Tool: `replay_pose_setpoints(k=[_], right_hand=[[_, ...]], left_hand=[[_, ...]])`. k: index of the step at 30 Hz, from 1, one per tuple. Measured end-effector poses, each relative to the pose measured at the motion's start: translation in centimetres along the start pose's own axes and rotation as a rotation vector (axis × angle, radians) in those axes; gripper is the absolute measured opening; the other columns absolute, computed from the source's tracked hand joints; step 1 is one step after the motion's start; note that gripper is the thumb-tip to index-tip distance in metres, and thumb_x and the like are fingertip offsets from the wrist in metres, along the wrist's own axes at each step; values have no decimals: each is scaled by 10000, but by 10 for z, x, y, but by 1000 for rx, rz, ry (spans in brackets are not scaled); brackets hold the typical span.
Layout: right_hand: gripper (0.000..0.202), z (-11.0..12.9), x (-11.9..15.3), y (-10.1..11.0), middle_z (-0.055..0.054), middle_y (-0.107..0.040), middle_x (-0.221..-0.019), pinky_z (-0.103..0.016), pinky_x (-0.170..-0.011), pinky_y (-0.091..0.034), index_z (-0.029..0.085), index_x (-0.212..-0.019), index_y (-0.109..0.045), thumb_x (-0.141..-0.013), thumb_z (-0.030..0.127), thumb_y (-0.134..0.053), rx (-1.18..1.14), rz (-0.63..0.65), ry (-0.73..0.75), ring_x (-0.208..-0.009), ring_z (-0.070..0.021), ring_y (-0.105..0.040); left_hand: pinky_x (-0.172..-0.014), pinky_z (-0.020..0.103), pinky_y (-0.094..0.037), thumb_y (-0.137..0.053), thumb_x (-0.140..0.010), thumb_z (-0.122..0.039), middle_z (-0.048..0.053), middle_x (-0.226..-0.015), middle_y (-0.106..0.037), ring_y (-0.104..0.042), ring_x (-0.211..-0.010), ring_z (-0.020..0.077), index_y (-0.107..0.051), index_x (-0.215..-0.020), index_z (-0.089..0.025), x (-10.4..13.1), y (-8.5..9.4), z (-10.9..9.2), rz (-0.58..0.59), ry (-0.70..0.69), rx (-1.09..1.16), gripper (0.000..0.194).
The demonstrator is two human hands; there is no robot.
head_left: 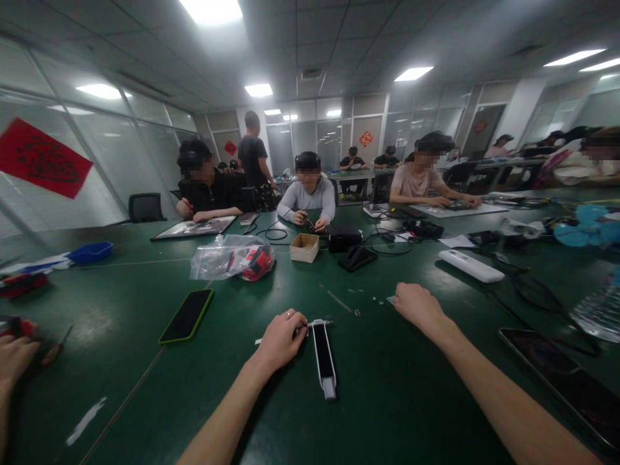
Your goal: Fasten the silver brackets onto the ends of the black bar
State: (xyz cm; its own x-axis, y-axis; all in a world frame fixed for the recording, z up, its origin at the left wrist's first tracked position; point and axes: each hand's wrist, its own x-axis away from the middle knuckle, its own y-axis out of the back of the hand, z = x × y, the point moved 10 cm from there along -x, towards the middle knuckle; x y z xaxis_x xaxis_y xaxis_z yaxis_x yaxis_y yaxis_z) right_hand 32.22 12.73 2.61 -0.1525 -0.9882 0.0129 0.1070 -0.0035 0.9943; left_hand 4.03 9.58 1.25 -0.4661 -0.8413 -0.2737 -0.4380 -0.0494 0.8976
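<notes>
My left hand (283, 337) rests on the green table with its fingers curled together. A thin, light-coloured rod (320, 322) sticks out beside its fingertips; whether the fingers grip it I cannot tell. Just right of this hand lies a narrow white-framed device (324, 355) with a long black face and a pale plug-like end towards me. My right hand (417, 305) is farther out, fingers closed and pointing down at the tabletop. At its fingertips shows a small pale scrap (391, 300). Tiny loose parts (357, 312) are scattered left of it.
A green-edged phone (186, 316) lies to the left, a dark phone (557, 374) at right. Beyond are a plastic bag (213, 258), an open small box (305, 248), a white oblong case (471, 265) and cables. Another person's hand (17, 355) is at the left edge. Several people sit opposite.
</notes>
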Motion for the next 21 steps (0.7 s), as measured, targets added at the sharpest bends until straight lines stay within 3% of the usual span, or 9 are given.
replay_pose_setpoints(k=[2,4,6,8,12,21], right_hand=[[269,20,3,12,-156,-613,-1023,-353,-807,-451,104,-1015,-591,-882,145,-362,-78,-122,142,-983,-235,-576],[256,55,15,19,-111,-609,-1037,-339,-868,-439,138,-1014,-592,-896,157,-365,-233,-235,414,-1000,-196,-554],[220,89,35,14,-79,-612,-1005,-338,-858,-455,169,-965,-605,-894,167,-396,-379,-241,680,-960,-176,-558],[211,113,49,1,-69,-610,-985,-331,-823,-475,183,-936,-614,-888,154,-411,-444,-195,810,-917,-166,-566],[213,139,62,-14,-69,-620,-936,-309,-804,-480,170,-903,-624,-871,101,-425,-462,-164,893,-900,-162,-564],[179,140,60,-16,-53,-658,-908,-299,-797,-488,163,-934,-632,-874,122,-468,-555,-175,854,-865,-146,-591]], left_hand=[[-696,269,-402,-470,-855,-211,27,-877,-579,-541,-771,161,-565,-897,-202,1,0,0,-5,3,9,104],[-695,272,-403,-465,-856,-209,27,-875,-578,-540,-766,161,-564,-899,-201,1,-1,0,-7,6,13,108],[-693,273,-404,-461,-858,-211,29,-873,-578,-540,-762,161,-563,-902,-200,1,-1,-1,-8,9,14,111],[-695,275,-405,-461,-856,-208,30,-871,-578,-541,-761,161,-564,-901,-198,0,-2,-1,-12,11,14,112],[-700,276,-407,-468,-851,-200,29,-862,-582,-547,-760,163,-565,-889,-198,-1,-3,0,-11,20,12,103],[-711,271,-407,-457,-855,-193,21,-875,-575,-539,-772,159,-552,-898,-202,1,-4,0,-12,13,13,104]])
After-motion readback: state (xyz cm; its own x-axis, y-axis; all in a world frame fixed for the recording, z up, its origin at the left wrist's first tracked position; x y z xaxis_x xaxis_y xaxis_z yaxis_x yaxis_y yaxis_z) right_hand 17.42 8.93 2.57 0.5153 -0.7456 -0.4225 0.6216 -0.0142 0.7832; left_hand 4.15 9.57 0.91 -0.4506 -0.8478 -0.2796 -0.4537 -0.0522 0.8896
